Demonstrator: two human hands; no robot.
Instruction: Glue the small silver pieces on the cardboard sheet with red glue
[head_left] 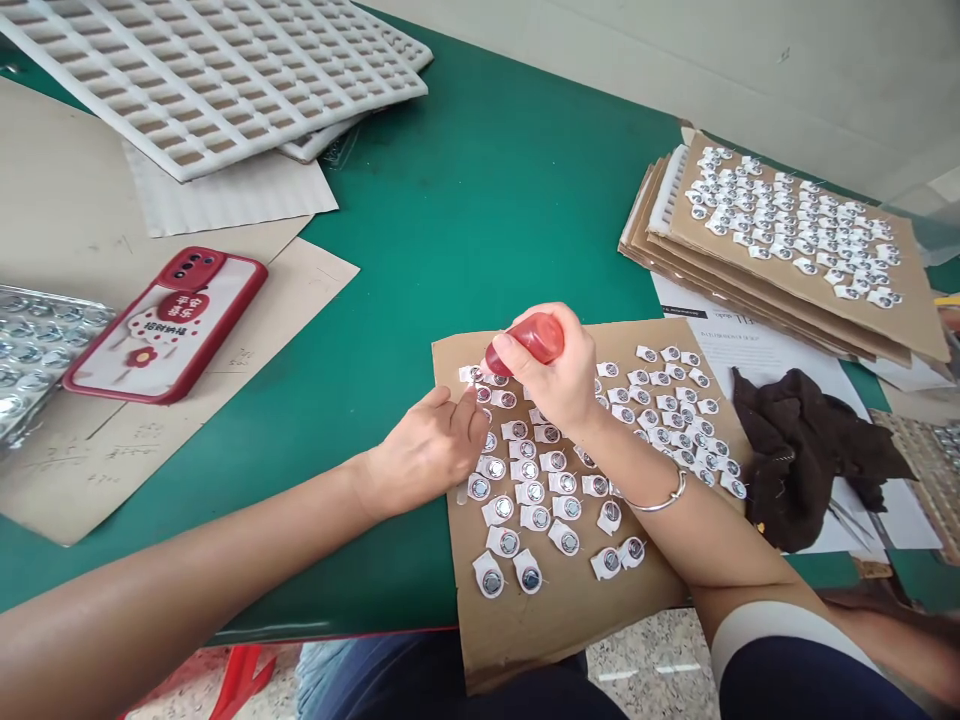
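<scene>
My right hand (559,375) is wrapped round a small red squeeze bottle (529,340), its tip pointing left and down at the top-left corner of a cardboard sheet (570,610). Several small white parts with round metal centres (525,490) lie in rows on that sheet. My left hand (427,450) rests at the sheet's left edge, fingers together and pressing down next to the parts under the bottle's tip. A silver bangle (660,500) circles my right wrist.
A red phone (169,320) lies on cardboard at the left beside a shiny blister tray (30,350). White grid trays (217,70) sit at the back left. Stacked cardboard with more parts (787,240) is at the right, a dark cloth (802,450) below it.
</scene>
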